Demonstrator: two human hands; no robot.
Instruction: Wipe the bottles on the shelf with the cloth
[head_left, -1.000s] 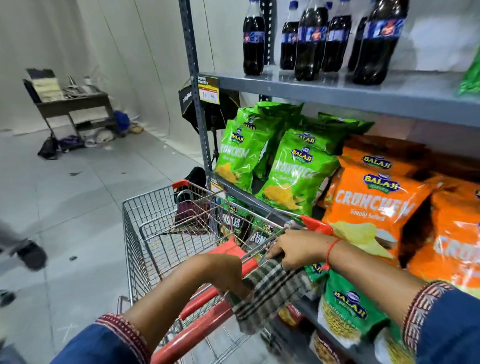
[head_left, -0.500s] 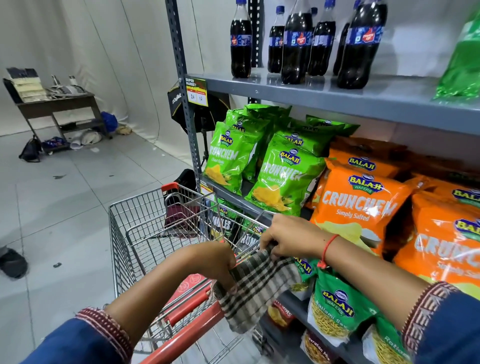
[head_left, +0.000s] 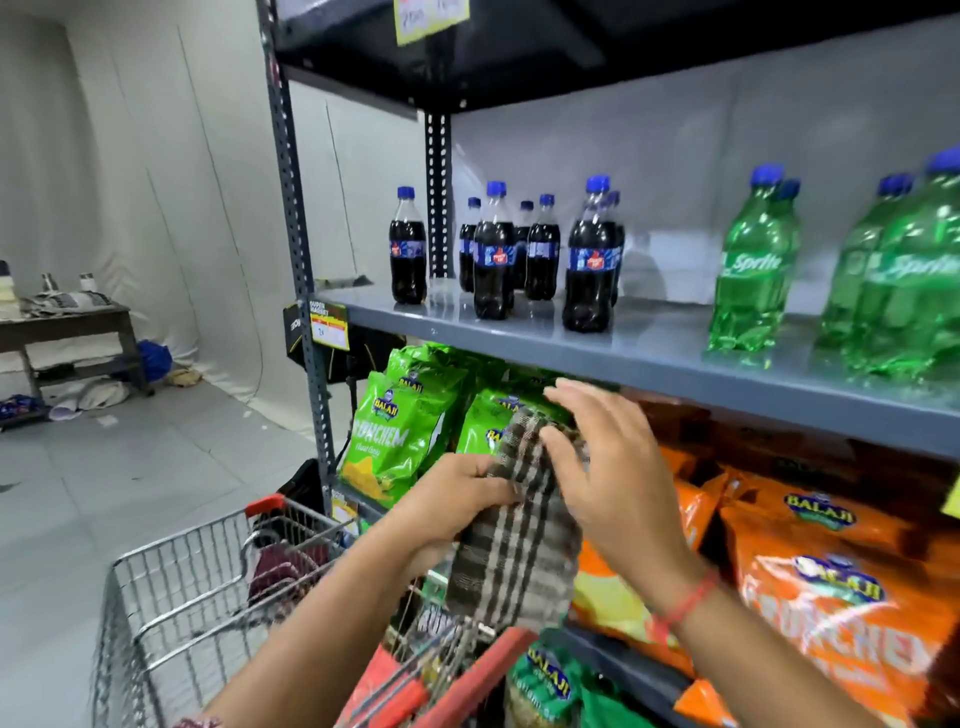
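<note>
Several dark cola bottles (head_left: 493, 260) with blue caps stand on the grey shelf (head_left: 649, 358), left of several green Sprite bottles (head_left: 750, 275). Below that shelf, in front of the snack bags, I hold a brown-and-white checked cloth (head_left: 514, 540) between both hands. My left hand (head_left: 457, 504) grips its left side. My right hand (head_left: 602, 467) rests against its right side, thumb on the cloth and fingers spread upward. Both hands are well below the bottles and touch none of them.
A wire shopping cart (head_left: 208, 587) with red handle sits just below my hands, a dark red bag inside. Green crisp bags (head_left: 400, 431) and orange crisp bags (head_left: 831, 566) fill the lower shelf. A grey upright post (head_left: 296, 218) marks the rack's left edge. A low table (head_left: 67, 322) stands far left.
Both hands lifted the cloth off the cart handle and raised it toward the bottle shelf. My view tilted up, bringing the bottles and the shelf above into sight.
</note>
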